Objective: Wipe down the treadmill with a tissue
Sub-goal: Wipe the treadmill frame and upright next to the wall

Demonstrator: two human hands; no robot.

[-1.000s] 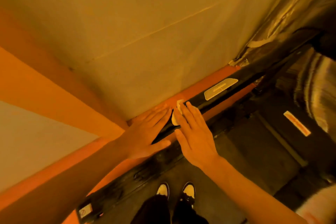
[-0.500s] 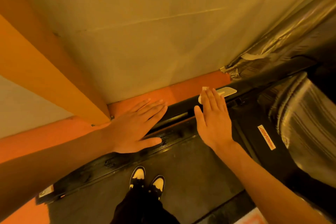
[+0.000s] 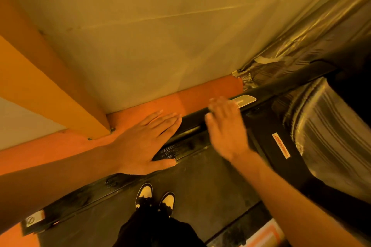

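Two hands work along the treadmill side rail (image 3: 281,88) in the head view. As before, the left hand (image 3: 144,142) lies flat with straight fingers, bracing on the rail edge. Motion-blurred, the right hand (image 3: 226,128) has slid further along the rail, its extended fingers now reaching the pale label (image 3: 247,99). No tissue shows; it is probably pressed under the right fingers. Judged from this, the wipe is advancing and the rail beyond the label remains.

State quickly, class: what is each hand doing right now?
Left hand: open, flat on the side rail.
Right hand: open, fingers straight, blurred; nothing visibly held.
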